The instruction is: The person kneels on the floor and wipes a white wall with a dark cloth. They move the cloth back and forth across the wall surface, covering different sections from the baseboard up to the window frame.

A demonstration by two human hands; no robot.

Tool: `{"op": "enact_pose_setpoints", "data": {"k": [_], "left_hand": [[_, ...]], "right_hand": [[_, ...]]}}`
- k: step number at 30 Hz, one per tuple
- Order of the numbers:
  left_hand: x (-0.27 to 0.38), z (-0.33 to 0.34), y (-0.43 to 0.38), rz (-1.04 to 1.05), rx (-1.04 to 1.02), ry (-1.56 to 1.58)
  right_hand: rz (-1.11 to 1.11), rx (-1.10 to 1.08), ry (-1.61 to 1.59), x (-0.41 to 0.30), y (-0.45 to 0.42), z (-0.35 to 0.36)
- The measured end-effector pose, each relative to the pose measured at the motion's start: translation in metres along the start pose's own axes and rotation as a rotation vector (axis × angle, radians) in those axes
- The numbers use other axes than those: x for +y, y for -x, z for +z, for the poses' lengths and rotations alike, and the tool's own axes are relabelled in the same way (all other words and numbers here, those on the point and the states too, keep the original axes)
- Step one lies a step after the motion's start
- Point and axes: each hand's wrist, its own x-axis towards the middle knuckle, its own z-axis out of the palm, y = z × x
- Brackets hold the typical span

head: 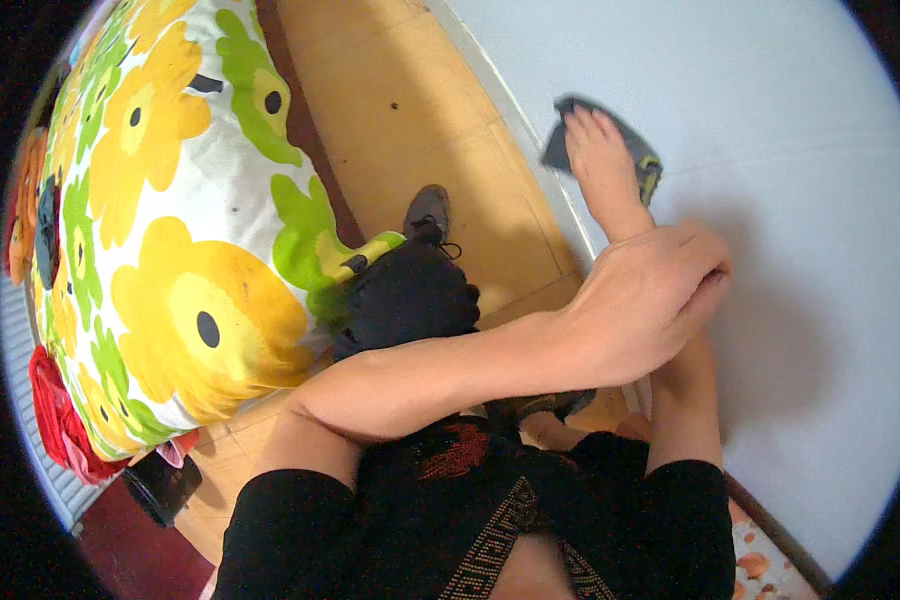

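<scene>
My right hand [602, 161] lies over a dark grey cloth [557, 148] with yellow-green marks, up against a pale wall [765, 97]. Its fingers point away from me, and the cloth shows on both sides of them; hand and cloth are slightly blurred. Crossing in front of my body, my left arm reaches right. My left hand [649, 292] is bent over my right forearm [686, 382], its fingers curled and mostly hidden, so its grip cannot be made out.
A bed or cushion with a flowered cover [210, 262] fills the left side. Between it and the wall runs a tan floor [390, 67]. One dark laced shoe [429, 210] stands there below a black trouser leg [412, 296]. Red fabric [60, 420] lies at far left.
</scene>
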Motion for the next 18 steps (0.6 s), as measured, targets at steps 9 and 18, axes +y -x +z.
{"op": "enact_pose_setpoints", "data": {"k": [9,18], "left_hand": [[-0.024,0.002,-0.051,-0.207,0.122,0.075],[0.000,-0.018,-0.012,0.049,0.054,-0.018]], "right_hand": [[0.033,-0.466,-0.292,-0.008,0.112,-0.007],[0.335,0.190,-0.014,0.056,0.134,-0.124]]}}
